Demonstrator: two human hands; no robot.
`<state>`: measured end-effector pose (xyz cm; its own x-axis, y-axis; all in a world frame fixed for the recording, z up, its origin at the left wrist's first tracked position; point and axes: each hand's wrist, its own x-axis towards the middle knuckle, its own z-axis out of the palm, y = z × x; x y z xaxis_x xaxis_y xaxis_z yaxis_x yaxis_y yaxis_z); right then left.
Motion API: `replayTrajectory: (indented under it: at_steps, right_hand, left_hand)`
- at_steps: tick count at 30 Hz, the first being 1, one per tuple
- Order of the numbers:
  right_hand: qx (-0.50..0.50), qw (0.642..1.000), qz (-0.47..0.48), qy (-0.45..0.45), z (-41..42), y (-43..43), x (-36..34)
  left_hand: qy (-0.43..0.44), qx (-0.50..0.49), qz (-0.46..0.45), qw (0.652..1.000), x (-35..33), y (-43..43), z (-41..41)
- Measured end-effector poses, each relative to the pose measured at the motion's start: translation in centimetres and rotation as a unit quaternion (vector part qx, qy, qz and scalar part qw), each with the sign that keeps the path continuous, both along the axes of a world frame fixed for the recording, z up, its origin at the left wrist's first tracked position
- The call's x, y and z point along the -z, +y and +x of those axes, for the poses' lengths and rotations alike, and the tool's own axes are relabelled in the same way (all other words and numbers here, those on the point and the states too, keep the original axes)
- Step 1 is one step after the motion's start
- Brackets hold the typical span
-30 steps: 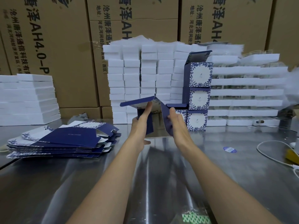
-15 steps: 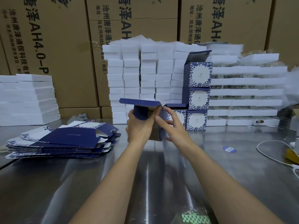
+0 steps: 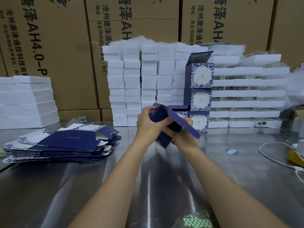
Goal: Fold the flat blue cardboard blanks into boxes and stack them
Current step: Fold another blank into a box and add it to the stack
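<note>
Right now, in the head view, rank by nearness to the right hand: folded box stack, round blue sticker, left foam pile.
1. folded box stack, just behind right hand.
2. round blue sticker, on table, right side.
3. left foam pile, far left.

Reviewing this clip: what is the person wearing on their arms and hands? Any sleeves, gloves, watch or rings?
Nothing worn shows. The left hand and right hand are ungloved, with no ring visible. The left forearm and right forearm are bare down to the frame's bottom edge: no sleeve, watch or wristband.
</note>
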<state>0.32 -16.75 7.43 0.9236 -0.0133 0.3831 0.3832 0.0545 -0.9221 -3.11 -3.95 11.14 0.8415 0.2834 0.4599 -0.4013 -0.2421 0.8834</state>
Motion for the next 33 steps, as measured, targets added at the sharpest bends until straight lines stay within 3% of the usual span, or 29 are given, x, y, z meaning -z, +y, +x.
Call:
replayTrajectory:
  at_steps: [2, 5, 9, 11, 14, 18, 22, 26, 33]
  right_hand:
    - [-0.009, 0.995, 0.085, 0.043, 0.5, -0.6, 0.1]
    - [-0.065, 0.988, 0.128, 0.064, 0.8, -1.2, 0.2]
    - [-0.067, 0.974, 0.164, 0.142, 0.9, -0.7, -0.6]
    - [-0.059, 0.967, 0.178, 0.170, 0.7, -0.1, -1.0]
    - [-0.061, 0.973, 0.172, 0.139, 0.2, 0.4, -1.3]
    - [-0.062, 0.974, 0.186, 0.116, -0.5, 0.9, -1.6]
    - [-0.051, 0.975, 0.178, 0.122, -1.3, 1.3, -1.7]
    - [-0.071, 0.981, 0.111, 0.140, -2.1, 1.8, -1.9]
    - [-0.127, 0.983, 0.041, 0.126, -2.7, 2.6, -1.7]
  left_hand:
    - [-0.102, -0.050, 0.097, 0.989, 0.5, -0.6, 0.0]
    - [-0.229, -0.099, 0.190, 0.950, 0.8, -0.9, -0.1]
    - [-0.291, -0.111, 0.136, 0.941, 1.3, -1.3, 0.3]
    - [-0.234, -0.121, 0.062, 0.963, 1.4, -1.9, 0.2]
    - [-0.063, -0.102, -0.018, 0.993, 1.7, -2.4, 0.5]
    - [0.139, 0.014, -0.086, 0.986, 1.7, -3.0, 0.2]
    - [0.126, 0.047, -0.118, 0.984, 2.3, -3.5, 0.7]
    - [0.117, 0.046, -0.191, 0.973, 1.9, -3.2, 0.9]
    - [0.143, 0.043, -0.207, 0.967, 1.8, -2.8, 0.8]
